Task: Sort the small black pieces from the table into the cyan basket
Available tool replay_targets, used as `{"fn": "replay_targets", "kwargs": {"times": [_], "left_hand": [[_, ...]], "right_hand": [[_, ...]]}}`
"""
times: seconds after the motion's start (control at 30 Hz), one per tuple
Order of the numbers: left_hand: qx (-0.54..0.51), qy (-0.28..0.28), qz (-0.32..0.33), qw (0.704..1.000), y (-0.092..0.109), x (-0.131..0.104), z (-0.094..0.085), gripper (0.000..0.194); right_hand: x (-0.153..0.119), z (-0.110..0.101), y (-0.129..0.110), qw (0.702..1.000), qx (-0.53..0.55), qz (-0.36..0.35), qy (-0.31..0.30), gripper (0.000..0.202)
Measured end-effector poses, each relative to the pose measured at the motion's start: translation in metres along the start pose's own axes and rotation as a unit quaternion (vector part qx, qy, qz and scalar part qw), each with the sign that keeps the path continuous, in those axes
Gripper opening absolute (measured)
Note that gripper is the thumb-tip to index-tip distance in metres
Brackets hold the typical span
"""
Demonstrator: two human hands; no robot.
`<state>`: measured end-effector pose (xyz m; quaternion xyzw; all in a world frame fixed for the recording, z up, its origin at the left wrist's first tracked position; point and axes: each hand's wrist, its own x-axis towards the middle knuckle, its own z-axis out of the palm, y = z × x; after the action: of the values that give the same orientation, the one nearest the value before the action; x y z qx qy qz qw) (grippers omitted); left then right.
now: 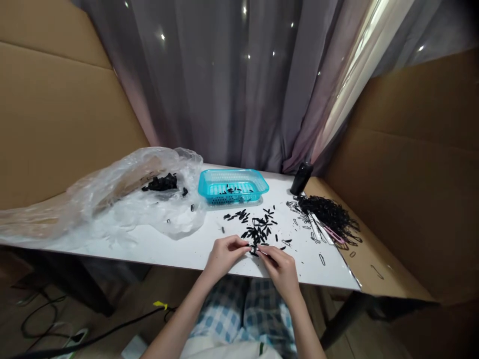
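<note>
Left hand (226, 255) and right hand (281, 268), fingers pinching apparently one small dark piece (254, 249), above white worktop (175, 249).

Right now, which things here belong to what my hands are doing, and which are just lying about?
Likely in use:
- left hand and right hand, pinching a small dark piece
- scattered black pieces
- blue basket, holding similar pieces
- perhaps the black pile and plastic bag

Probably just lying about:
- black cylinder
- pink loop
- yellow tag below the table
</note>
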<state>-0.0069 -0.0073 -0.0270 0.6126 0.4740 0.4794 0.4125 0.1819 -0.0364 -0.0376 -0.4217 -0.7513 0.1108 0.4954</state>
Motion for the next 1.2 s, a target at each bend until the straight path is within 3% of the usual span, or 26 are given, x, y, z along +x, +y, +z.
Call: {"fn": "replay_targets", "kwargs": {"times": [0.77,1.2], "left_hand": [[0.068,-0.011,0.045,0.997,0.003,-0.004,0.000,0.007],[0.023,-0.039,-0.026,0.999,0.000,-0.001,-0.001,0.013]], "right_hand": [[0.000,0.000,0.006,0.998,-0.040,-0.027,-0.031,0.017],[0.000,-0.003,-0.003,0.997,-0.052,-0.041,-0.026,0.025]]}}
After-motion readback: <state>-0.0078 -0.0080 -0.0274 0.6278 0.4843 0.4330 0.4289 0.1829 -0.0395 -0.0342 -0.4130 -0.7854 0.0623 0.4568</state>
